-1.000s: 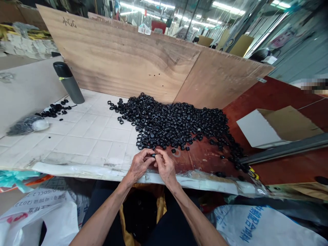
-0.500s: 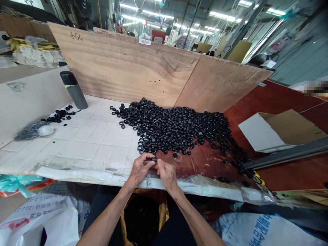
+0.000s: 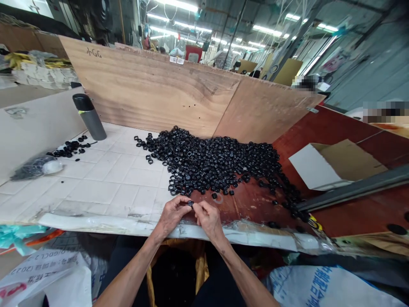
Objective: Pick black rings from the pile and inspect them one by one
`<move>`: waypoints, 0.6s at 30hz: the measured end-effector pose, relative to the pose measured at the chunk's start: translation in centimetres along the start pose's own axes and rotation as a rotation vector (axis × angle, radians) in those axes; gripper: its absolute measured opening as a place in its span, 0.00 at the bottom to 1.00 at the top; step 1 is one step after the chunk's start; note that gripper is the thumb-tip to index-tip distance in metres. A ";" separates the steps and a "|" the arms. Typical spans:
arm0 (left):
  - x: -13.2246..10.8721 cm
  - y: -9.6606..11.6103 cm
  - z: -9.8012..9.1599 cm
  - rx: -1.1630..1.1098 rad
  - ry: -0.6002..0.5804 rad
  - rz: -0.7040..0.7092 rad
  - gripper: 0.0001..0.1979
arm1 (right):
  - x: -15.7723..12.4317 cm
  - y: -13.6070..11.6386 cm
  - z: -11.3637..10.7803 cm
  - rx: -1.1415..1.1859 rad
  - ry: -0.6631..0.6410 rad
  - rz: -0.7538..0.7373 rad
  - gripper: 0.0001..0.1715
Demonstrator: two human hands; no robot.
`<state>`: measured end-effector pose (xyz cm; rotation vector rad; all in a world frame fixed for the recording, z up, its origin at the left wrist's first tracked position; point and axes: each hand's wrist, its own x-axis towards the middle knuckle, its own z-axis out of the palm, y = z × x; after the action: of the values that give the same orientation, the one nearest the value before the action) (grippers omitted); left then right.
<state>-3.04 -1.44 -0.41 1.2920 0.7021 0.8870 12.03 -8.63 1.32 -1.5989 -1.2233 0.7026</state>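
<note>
Between my hands, above the near edge of the table, is a small black ring-shaped part (image 3: 191, 204). My left hand (image 3: 172, 214) pinches it between thumb and index finger. My right hand (image 3: 207, 216) is closed, its thumb and fingertips pressed against the part's right side; whether it grips the part itself or something smaller is hidden. Just beyond my fingers spreads a large heap of similar black parts (image 3: 211, 164), lying partly on white tiled covering and partly on a reddish-brown board.
A grey bottle (image 3: 92, 121) stands at back left, near a plastic bag (image 3: 35, 166) and loose black bits. Behind the heap rises a plywood panel (image 3: 153, 85). An open carton (image 3: 319, 170) and metal bar (image 3: 354, 187) lie right. Below the edge hangs a yellow-rimmed sack (image 3: 200, 266).
The view has shifted slightly. The right fingers have come in closer against the black part, which both hands keep at nearly the same place.
</note>
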 end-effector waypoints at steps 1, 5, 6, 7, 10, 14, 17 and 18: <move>-0.1 -0.1 0.0 -0.015 0.003 -0.007 0.12 | -0.2 -0.1 -0.1 -0.013 0.013 -0.006 0.19; -0.9 -0.4 0.4 -0.103 -0.013 -0.027 0.13 | -0.8 -0.3 -0.6 0.029 -0.009 -0.114 0.13; -1.1 -0.5 0.4 -0.112 -0.015 -0.028 0.13 | -1.0 -0.3 -0.8 0.045 -0.045 -0.108 0.12; -1.4 -0.5 0.5 -0.110 -0.016 -0.025 0.13 | -1.1 -0.5 -1.0 0.061 -0.081 -0.089 0.12; -2.2 -0.7 0.8 -0.040 -0.025 0.011 0.11 | -1.6 -1.1 -1.3 0.088 -0.127 -0.029 0.12; -4.1 -0.3 1.2 0.261 -0.051 0.192 0.07 | -2.8 -1.4 -0.6 0.079 -0.076 0.093 0.11; -5.7 0.7 1.7 0.479 -0.189 0.399 0.13 | -4.0 -0.7 0.3 0.197 -0.075 0.299 0.19; -6.1 1.2 1.7 0.520 -0.252 0.430 0.15 | -4.3 -0.4 0.4 0.239 -0.092 0.345 0.21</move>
<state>-4.83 -7.51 0.82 2.0340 0.4725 0.8876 10.13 -12.51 1.08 -1.6036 -0.8947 1.1087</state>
